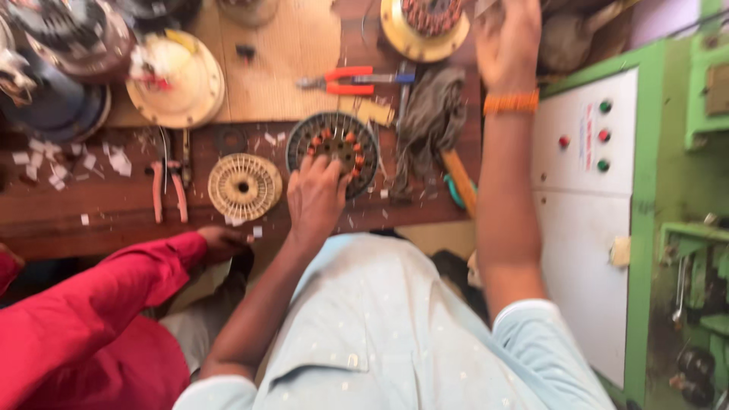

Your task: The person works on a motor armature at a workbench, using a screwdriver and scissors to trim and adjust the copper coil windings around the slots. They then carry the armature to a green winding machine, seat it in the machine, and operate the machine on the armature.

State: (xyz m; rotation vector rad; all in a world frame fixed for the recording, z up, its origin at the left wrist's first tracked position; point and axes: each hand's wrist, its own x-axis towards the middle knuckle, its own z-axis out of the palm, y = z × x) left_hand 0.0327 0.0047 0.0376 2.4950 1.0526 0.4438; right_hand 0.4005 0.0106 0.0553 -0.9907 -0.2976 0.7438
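You worked at a dark wooden bench (114, 212) strewn with white paper scraps (53, 163), a green-framed control cabinet (585, 220) at three o'clock. Your left hand (317, 199) pressed its fingers onto the grey round motor stator (334, 144) at the bench's middle, without closing around it. Your right hand (507, 42), with an orange wristband (511, 102), reached to twelve o'clock; I cannot tell its grip. A cream winding former (244, 186) lay at nine o'clock of the stator, red pliers (345, 80) beyond. A red-sleeved co-worker's hand (222, 241) rested at the bench edge.
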